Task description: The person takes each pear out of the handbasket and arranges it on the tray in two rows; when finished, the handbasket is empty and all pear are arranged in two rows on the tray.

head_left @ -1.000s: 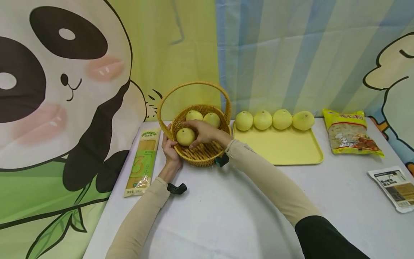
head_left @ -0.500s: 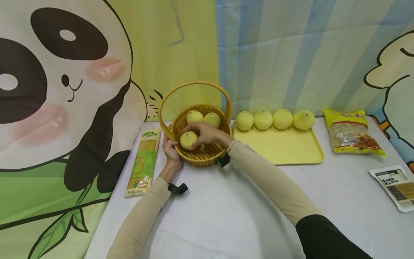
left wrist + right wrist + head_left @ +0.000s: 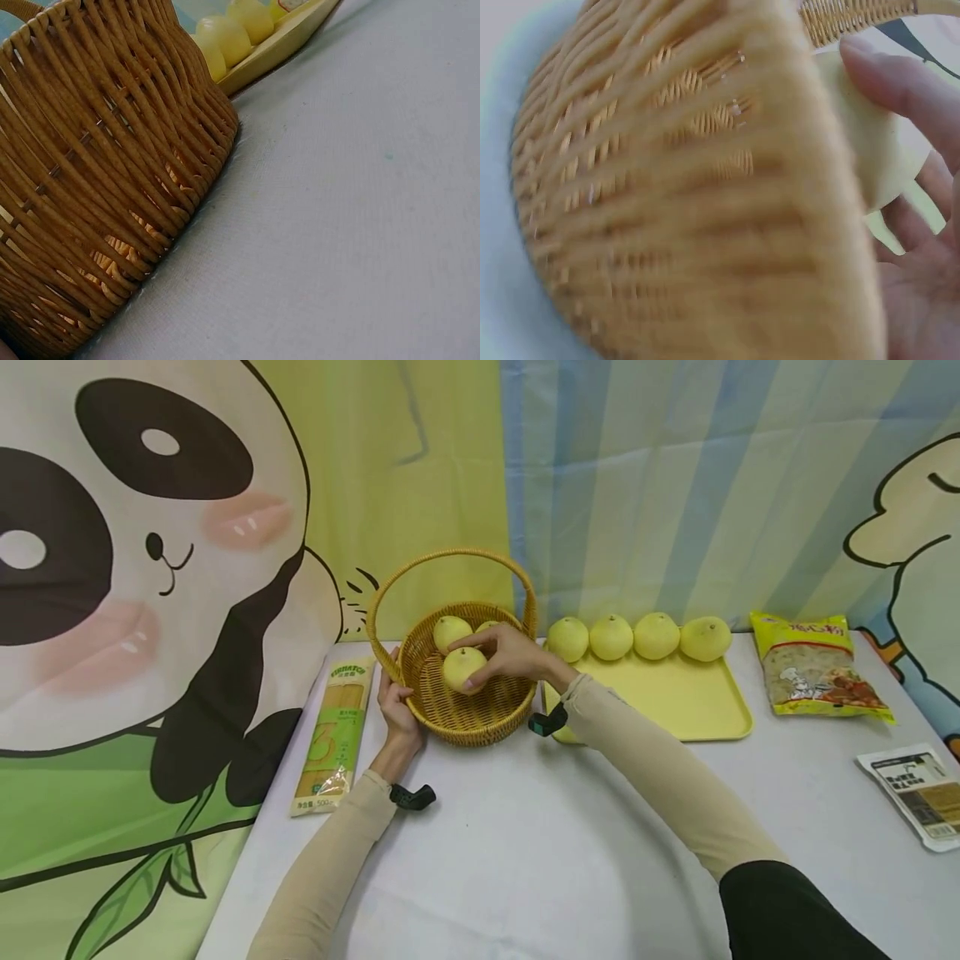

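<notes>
Gripping with a curled left hand (image 3: 397,703) the side of a woven tan basket (image 3: 467,734). Holding a smooth, pale yellow fruit (image 3: 460,672) at the basket's mouth, dark stem spot up, ball-round with no clear long way, pinched in a right hand (image 3: 517,655).

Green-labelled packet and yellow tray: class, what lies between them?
The head view shows the wicker basket, held at its side by the left hand, and the right hand gripping a pale yellow fruit.

Basket (image 3: 468,735) woven, rough (wicker-look); tray (image 3: 660,697) smooth plast.
</notes>
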### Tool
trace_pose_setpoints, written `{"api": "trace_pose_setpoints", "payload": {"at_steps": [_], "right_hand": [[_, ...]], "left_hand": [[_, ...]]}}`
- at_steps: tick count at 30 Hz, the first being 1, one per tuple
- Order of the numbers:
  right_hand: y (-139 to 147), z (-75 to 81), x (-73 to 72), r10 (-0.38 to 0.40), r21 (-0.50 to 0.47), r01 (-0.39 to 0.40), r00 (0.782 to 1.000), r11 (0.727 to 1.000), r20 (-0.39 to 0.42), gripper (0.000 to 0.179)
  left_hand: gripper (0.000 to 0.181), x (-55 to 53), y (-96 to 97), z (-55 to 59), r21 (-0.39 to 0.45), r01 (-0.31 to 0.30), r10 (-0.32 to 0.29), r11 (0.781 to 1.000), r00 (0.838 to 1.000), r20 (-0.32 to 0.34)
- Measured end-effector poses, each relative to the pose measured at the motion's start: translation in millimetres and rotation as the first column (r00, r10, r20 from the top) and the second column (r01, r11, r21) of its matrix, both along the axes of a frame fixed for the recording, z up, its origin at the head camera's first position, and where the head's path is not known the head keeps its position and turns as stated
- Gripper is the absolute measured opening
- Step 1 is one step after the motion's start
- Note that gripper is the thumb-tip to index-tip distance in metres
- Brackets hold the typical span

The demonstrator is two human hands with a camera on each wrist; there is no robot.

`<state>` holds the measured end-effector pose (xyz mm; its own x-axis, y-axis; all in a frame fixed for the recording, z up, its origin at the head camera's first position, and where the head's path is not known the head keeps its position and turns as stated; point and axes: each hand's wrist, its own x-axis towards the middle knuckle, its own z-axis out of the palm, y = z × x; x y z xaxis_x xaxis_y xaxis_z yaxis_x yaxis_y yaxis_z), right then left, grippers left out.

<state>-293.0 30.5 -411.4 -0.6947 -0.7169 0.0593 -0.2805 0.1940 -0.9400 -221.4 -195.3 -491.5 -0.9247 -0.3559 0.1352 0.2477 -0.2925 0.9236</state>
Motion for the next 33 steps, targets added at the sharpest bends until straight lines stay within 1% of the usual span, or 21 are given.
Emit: {"api": "trace_pose_setpoints", "payload": {"at_steps": [4,8,12,16,18,21,24,27,33], "right_hand": [[21,8.2,3.6,-0.012,-0.024,0.011,0.999,1.000,-0.030,0.068],[37,18.7,11.3,0.021,-0.023,-0.022,0.997,0.999,-0.074,0.065],[51,28.8,21.0,0.040,-0.019,-0.041,0.996,0.999,-0.080,0.062],[68,35.6,30.0,0.016,-0.021,-0.017,0.997,1.000,-0.080,0.060],[77,36.4,32.6,-0.003,-0.022,0.002,0.997,1.000,-0.076,0.059],[94,34.8,34.3,-0.048,-0.036,0.046,0.997,0.998,-0.061,0.060],[111,29.8,33.4,-0.099,-0.036,0.097,0.993,0.995,-0.062,0.061],[126,23.5,32.0,-0.148,-0.030,0.146,0.987,0.989,-0.063,0.061],[149,8.0,28.8,-0.251,0.004,0.252,0.967,0.968,-0.050,0.062]], "left_hand": [[0.082,-0.6,0.6,-1.0,0.008,0.004,-0.004,1.000,1.000,-0.009],[0.082,-0.5,0.1,-1.0,0.002,0.002,-0.002,1.000,1.000,-0.015],[0.082,-0.7,-0.5,-1.3,-0.003,-0.001,0.001,1.000,1.000,-0.016],[0.082,-0.8,-0.9,-1.7,-0.003,0.007,-0.007,1.000,1.000,-0.021],[0.082,-0.4,-0.9,-1.9,-0.003,0.008,-0.008,1.000,1.000,-0.021],[0.082,-0.2,-0.1,-2.2,-0.013,0.008,-0.008,1.000,1.000,-0.010],[0.083,0.0,-0.3,-2.0,-0.021,0.011,-0.011,1.000,1.000,0.002],[0.083,-0.1,-0.5,-1.2,0.006,0.019,-0.019,1.000,1.000,-0.006],[0.083,-0.8,0.3,-0.1,0.037,0.028,-0.027,0.999,0.999,-0.023]]}}
